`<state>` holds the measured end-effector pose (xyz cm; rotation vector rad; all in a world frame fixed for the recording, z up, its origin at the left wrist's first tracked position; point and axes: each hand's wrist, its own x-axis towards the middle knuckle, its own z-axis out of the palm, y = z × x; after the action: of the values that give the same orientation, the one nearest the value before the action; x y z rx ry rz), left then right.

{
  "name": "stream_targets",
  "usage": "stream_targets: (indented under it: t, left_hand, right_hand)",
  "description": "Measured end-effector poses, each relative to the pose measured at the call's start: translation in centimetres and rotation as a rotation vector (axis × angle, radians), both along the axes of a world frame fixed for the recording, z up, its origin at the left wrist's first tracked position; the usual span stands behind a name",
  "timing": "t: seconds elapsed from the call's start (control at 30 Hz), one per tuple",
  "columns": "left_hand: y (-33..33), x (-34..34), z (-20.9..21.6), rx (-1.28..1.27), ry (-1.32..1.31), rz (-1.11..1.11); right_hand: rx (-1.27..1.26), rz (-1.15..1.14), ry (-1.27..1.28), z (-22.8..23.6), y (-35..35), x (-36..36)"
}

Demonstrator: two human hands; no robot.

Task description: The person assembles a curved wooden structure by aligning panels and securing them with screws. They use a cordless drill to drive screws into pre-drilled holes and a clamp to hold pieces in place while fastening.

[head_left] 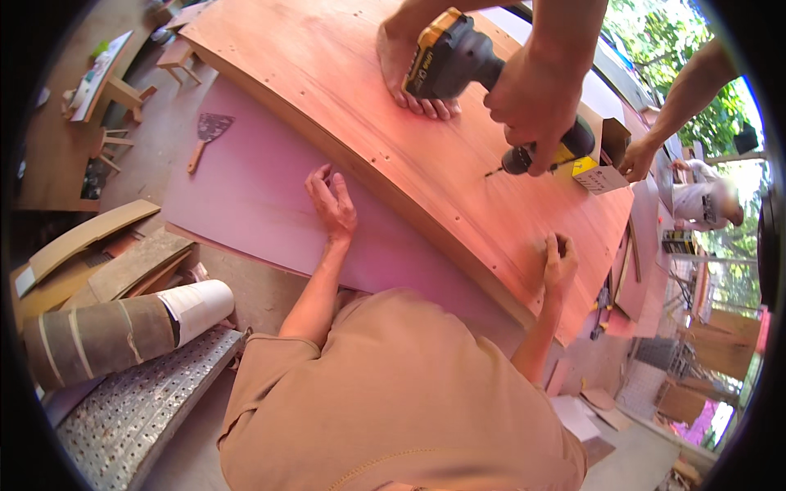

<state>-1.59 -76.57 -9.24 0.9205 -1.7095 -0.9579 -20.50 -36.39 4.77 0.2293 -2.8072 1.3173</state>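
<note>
My left hand (333,204) is over the pinkish board (254,164), near the edge of a wooden panel (344,98). Its fingers are loosely bent and apart, with nothing visible in them. Above the panel's near right part, my right hand (558,260) has its fingers pinched together; whatever they hold, if anything, is too small to make out. Another person's hand (536,106) grips a black and yellow cordless drill (458,61), its bit (494,173) pointing left over the panel. That person's bare foot (401,74) rests on the panel. Several screw spots dot its surface.
Another hand (637,159) touches a small open carton (600,176) on the panel's right. A scraper (206,139) lies on the pinkish board. At left are a rolled sheet (106,335), a perforated metal plank (147,409) and stools (176,57). A person (704,196) stands far right.
</note>
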Motion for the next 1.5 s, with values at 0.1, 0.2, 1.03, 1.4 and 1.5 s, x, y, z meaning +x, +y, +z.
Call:
stream_targets:
  t: [0.1,0.2,1.03,1.4,1.5]
  left_hand:
    - [2.5,-1.5,2.8,-0.031,0.128,-0.069]
    - [3.2,-1.8,4.8,-0.192,0.112,-0.152]
    - [3.0,-2.0,4.2,-0.675,-0.229,-0.28]
    - [3.1,-1.5,4.4,-0.656,-0.262,-0.284]
    - [2.9,-1.6,4.2,-0.663,-0.243,-0.281]
  right_hand:
    - [-0.034,0.012,-0.028,0.2,0.1,-2.0]
    - [0.002,0.06,0.014,0.1,-0.3,-3.9]
    - [0.159,-0.066,0.269,-0.8,-4.7,-5.1]
    - [0.201,-0.051,0.248,-0.9,-4.5,-5.2]
    - [0.188,-0.034,0.292,-1.2,-4.4,-5.3]
